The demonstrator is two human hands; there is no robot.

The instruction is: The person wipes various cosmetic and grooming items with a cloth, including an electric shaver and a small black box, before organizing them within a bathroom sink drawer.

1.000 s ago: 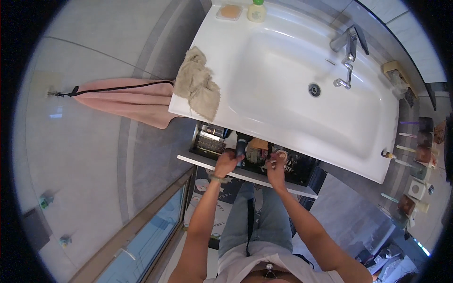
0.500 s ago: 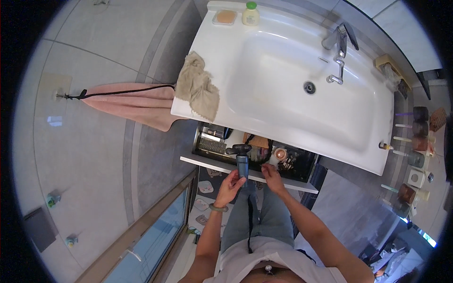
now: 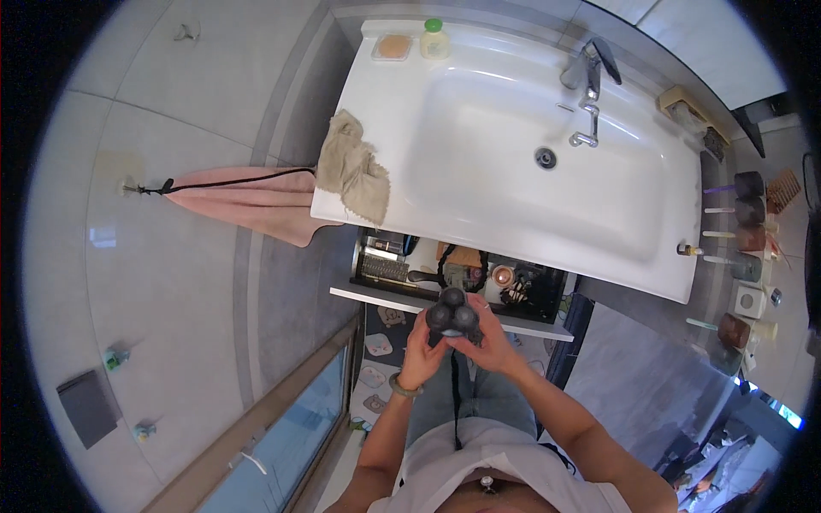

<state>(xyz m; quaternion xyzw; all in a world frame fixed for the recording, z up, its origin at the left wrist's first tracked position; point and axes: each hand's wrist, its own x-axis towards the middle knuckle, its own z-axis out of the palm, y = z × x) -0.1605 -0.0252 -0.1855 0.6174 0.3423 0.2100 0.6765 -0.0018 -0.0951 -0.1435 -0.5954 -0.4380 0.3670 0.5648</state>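
Note:
An electric shaver [image 3: 453,313] with three dark round heads is held between my two hands, its heads facing up toward me. My left hand [image 3: 419,357] grips it from the left side, fingers closed around it. From the other side my right hand [image 3: 491,344] closes on it, thumb near the lower edge of the heads. The shaver's body is mostly hidden behind its heads and my fingers. Just beyond my hands is a pulled-out drawer [image 3: 376,297], holding a hairbrush [image 3: 423,276], a black braided band [image 3: 441,261] and a round copper-coloured container [image 3: 503,275].
Above the drawer is a white washbasin [image 3: 410,224] with a chrome tap [image 3: 590,73]. A beige cloth [image 3: 352,167] lies on its left corner, near a hanging pink towel [image 3: 248,201]. A green-capped bottle [image 3: 434,41] and soap dish [image 3: 392,47] stand at the back left.
My right hand has left the drawer's front edge and joined my left on the shaver. The shaver has tipped so its heads face me. The view has shifted slightly.

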